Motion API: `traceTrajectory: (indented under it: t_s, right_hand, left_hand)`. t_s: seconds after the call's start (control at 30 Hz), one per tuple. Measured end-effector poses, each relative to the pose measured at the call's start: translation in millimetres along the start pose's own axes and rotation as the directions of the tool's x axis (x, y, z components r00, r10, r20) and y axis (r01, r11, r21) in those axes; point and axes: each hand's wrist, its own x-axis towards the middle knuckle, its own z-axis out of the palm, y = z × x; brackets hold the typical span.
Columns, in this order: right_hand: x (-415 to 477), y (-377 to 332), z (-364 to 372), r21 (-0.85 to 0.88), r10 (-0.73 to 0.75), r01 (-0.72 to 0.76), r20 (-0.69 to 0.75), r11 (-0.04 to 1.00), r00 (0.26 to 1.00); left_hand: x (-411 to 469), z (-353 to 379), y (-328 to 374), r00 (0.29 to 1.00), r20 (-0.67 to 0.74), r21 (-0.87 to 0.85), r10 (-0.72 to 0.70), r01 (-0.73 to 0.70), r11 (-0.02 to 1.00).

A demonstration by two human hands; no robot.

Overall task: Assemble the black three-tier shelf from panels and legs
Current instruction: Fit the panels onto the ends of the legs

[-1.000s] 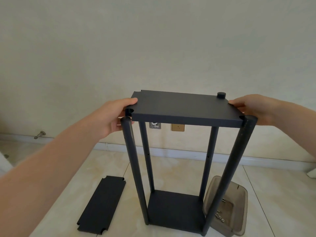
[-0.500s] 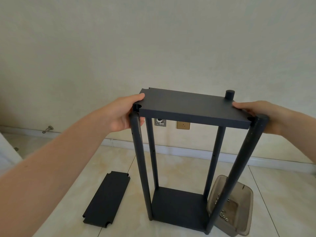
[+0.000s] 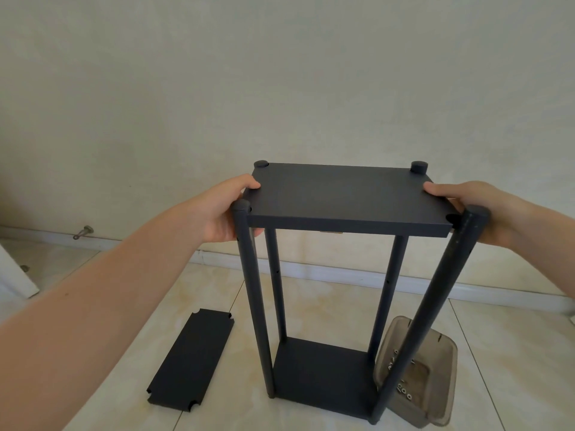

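Gripping top panel (image 3: 345,197) by its short ends: left hand (image 3: 222,209), right hand (image 3: 501,213), both clamped, among four legs (image 3: 255,306).

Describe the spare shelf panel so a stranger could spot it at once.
Find the tall black shelf frame standing on the pale tiled floor. Left of its base, a loose black panel lies flat on the tiles. Unlike the top panel and bottom panel set between the legs, it touches no leg and its notched corners are bare.
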Motion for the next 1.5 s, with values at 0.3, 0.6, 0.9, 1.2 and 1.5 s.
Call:
traceTrajectory:
  t_s: [0.3,0.6,0.9,1.2,1.5]
  right_hand:
    - [-1,-2,2,0.012,0.01,-0.01,-0.006,1.0,1.0]
    - [3,1,4,0.064,0.044,-0.043,-0.017,0.997,0.999]
    - [-3,12,1,0.144,0.062,-0.063,0.011,0.988,0.998]
    - [-41,25,8,0.287,-0.074,0.065,0.023,0.956,0.997]
    - [-54,23,32,0.32,-0.088,0.122,-0.118,0.94,0.989]
  left_hand:
    - [29,11,15,0.997,-0.046,0.003,0.057,-0.057,0.998]
    - [50,11,4,0.987,-0.116,-0.03,0.111,-0.115,0.993]
    - [55,8,-8,0.998,-0.028,-0.095,0.054,-0.056,0.994]
    - [42,-10,-47,0.978,0.166,-0.371,0.124,-0.055,0.927]
    - [30,-3,-48,0.982,0.14,-0.367,0.125,-0.066,0.928]
